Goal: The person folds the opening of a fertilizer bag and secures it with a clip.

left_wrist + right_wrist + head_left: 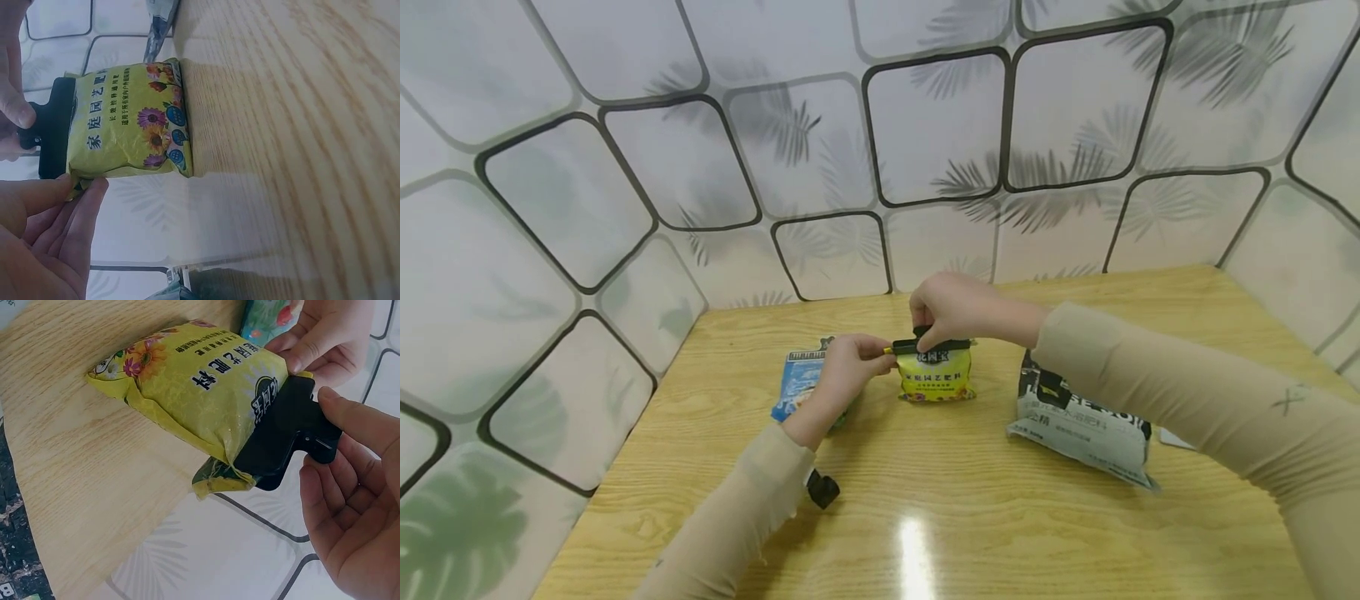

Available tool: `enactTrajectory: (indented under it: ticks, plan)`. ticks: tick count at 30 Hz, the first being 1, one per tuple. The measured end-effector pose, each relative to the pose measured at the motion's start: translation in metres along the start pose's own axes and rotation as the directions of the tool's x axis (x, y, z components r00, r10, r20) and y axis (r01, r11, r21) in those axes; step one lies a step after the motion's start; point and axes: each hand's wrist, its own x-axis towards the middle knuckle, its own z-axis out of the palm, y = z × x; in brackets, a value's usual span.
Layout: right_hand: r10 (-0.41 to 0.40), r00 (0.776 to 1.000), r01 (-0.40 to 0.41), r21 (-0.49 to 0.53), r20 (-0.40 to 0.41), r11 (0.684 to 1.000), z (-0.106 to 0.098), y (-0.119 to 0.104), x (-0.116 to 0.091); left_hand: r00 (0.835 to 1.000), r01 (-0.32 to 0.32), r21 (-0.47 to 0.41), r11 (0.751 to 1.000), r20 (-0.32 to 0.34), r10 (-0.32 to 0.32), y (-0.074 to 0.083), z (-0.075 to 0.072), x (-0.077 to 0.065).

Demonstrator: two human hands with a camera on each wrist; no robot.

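A yellow fertilizer bag (934,382) with flower pictures stands upright on the table. Along its top edge sits a black sealing clip (278,434), wide-jawed and clamped over the folded bag. My right hand (951,304) holds the clip's handle between thumb and fingers, from above. At the bag's upper left corner, my left hand (852,367) pinches the yellow film just beside the clip's end. A bit of the folded top (222,481) sticks out past the other end of the clip, in the right wrist view.
A blue bag (797,379) with a clip at its top lies left, partly behind the left hand. A grey and black bag (1082,433) lies right, under the right forearm. A small black object (823,489) is near the left sleeve. A patterned wall (940,242) rises behind.
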Motion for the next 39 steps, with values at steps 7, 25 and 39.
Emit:
enactTrajectory:
  ticks: [7,25,39]
  plan:
    - [0.017,1.000,-0.017,0.026,-0.012,1.000,0.004,0.000,-0.001,1.000,0.020,-0.020,1.000,-0.001,-0.020,-0.001,0.000,0.000]
    - [-0.012,0.997,0.016,0.054,-0.081,0.998,0.021,0.009,-0.007,1.000,0.005,-0.014,1.000,0.008,-0.005,-0.002,-0.001,0.000]
    - [-0.061,0.993,0.059,-0.030,-0.101,0.998,0.024,0.011,-0.009,1.000,0.010,-0.023,1.000,0.019,-0.010,-0.005,-0.002,0.003]
